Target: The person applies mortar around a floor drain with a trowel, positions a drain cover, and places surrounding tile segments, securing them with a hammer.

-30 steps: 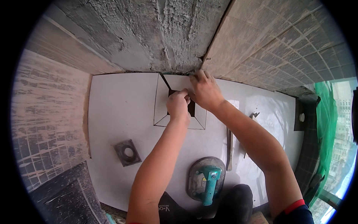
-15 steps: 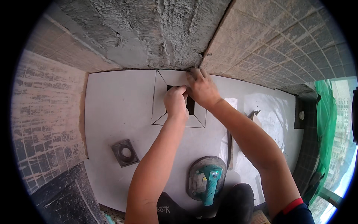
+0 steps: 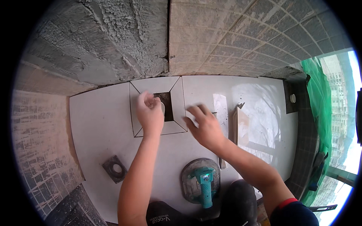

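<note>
Pale tile strips with mitred corners [image 3: 176, 101] frame a dark square opening [image 3: 167, 103] in the white floor tile. A pale round pipe rim [image 3: 163, 109] shows partly inside the opening. My left hand [image 3: 151, 115] is over the opening's left side, fingers curled and thumb close to them; whatever they may hold is hidden. To the right of the frame my right hand [image 3: 205, 128] is raised, its fingers apart and a little blurred, nothing seen in them. Below both hands a tile suction vibrator [image 3: 206, 182] with a teal handle stands on the tile.
A dark square piece with a round hole [image 3: 114, 169] lies on the left. At right lie a long narrow bar [image 3: 232, 126] and a pale tile offcut [image 3: 241, 126]. Rough cement wall [image 3: 113, 41] and tiled walls border the floor; green netting [image 3: 320, 113] hangs at far right.
The view has shifted, so the opening now appears further left. My right hand has left the frame's upper edge and drawn back to its right side. My hands have separated.
</note>
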Tool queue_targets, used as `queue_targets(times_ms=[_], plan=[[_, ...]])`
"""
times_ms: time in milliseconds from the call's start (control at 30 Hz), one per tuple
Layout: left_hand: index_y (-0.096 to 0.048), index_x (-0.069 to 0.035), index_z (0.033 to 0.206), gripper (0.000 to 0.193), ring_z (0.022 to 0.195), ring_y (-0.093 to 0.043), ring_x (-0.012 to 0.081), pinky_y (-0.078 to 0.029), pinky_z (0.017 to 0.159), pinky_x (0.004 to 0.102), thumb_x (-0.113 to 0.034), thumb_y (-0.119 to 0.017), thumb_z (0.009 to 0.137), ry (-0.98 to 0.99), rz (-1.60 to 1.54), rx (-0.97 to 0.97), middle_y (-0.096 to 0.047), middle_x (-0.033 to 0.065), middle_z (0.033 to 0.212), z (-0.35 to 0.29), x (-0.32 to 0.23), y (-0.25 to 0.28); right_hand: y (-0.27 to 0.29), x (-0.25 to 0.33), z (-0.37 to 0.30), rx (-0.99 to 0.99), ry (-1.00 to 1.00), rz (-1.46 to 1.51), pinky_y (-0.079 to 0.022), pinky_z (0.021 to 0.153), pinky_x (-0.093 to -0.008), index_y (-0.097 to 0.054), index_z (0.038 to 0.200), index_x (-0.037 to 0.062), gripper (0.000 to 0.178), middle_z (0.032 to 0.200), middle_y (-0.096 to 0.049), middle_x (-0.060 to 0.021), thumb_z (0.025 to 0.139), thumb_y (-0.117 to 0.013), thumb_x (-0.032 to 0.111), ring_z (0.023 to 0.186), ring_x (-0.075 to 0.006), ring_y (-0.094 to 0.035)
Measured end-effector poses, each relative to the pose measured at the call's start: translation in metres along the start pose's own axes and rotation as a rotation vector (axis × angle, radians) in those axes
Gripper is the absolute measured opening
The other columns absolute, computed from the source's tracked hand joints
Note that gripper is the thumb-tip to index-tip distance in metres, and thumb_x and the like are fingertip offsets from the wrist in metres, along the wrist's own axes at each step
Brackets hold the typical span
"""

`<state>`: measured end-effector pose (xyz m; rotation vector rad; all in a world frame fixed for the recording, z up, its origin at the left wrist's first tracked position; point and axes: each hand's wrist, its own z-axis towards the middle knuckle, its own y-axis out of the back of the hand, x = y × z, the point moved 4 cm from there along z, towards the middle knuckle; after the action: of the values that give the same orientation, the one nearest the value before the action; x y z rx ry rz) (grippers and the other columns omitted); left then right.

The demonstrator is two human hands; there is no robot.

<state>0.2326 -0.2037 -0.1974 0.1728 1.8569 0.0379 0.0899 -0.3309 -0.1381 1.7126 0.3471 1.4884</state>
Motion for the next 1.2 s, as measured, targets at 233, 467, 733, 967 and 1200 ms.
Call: queue_targets(times_ms=[233,467,733,967,1200], plan=[[-0.07,-0.005,0.111,0.027,0.112,-0.06,0.0319,-0.051,0.093,0.0419,-0.008,-0.074,0.084,-0.924,0.879,0.077,-0.065,0.0089,0.121,0.027,-0.015,-0.004,0.047,-0.053,-0.119,0.322,-0.477,-0.27,-0.055,0.078,-0.0538,-0.053,0.106,-0.0018,0.032,0.101,-0.064,-0.0272,0.093,-0.067,0.024,0.091,-0.0469,-0.067],[-0.074,-0.005,0.111,0.031,0.116,-0.06,0.0311,-0.05,0.096,0.0411,-0.017,-0.078,0.082,-0.879,0.889,0.086,-0.067,0.0081,0.124,0.032,-0.005,-0.012,0.025,-0.071,-0.137,0.272,-0.461,-0.273,-0.055,0.078,-0.0531,-0.052,0.105,-0.0009,0.028,0.097,-0.066,-0.0263,0.094,-0.063,0.023,0.089,-0.0459,-0.067],[-0.073,-0.003,0.112,0.033,0.118,-0.06,0.0317,-0.051,0.097,0.0411,-0.018,-0.077,0.084,-0.943,0.916,0.021,-0.065,0.0091,0.127,0.024,-0.002,-0.012,0.032,-0.029,-0.1,0.021,-0.227,0.064,-0.054,0.07,-0.0469,-0.055,0.118,-0.0007,0.026,0.091,-0.067,-0.0222,0.097,-0.063,0.013,0.079,-0.0405,-0.068],[-0.074,-0.006,0.115,0.034,0.121,-0.058,0.034,-0.05,0.098,0.0424,-0.023,-0.077,0.086,-0.888,0.925,0.069,-0.063,0.0112,0.132,0.039,-0.002,0.02,-0.004,0.001,-0.044,0.02,-0.093,0.267,-0.052,0.084,-0.0475,-0.045,0.148,0.0034,0.05,0.107,-0.062,-0.0252,0.099,-0.056,0.007,0.096,-0.0426,-0.063],[-0.074,-0.009,0.12,0.038,0.119,-0.058,0.0357,-0.049,0.099,0.0434,-0.032,-0.074,0.09,-0.829,0.995,0.052,-0.062,0.0127,0.134,0.041,-0.002,0.019,-0.042,0.002,-0.019,-0.008,-0.109,0.306,-0.051,0.075,-0.0485,-0.048,0.148,0.0045,0.052,0.092,-0.059,-0.0226,0.096,-0.054,0.003,0.082,-0.041,-0.059]])
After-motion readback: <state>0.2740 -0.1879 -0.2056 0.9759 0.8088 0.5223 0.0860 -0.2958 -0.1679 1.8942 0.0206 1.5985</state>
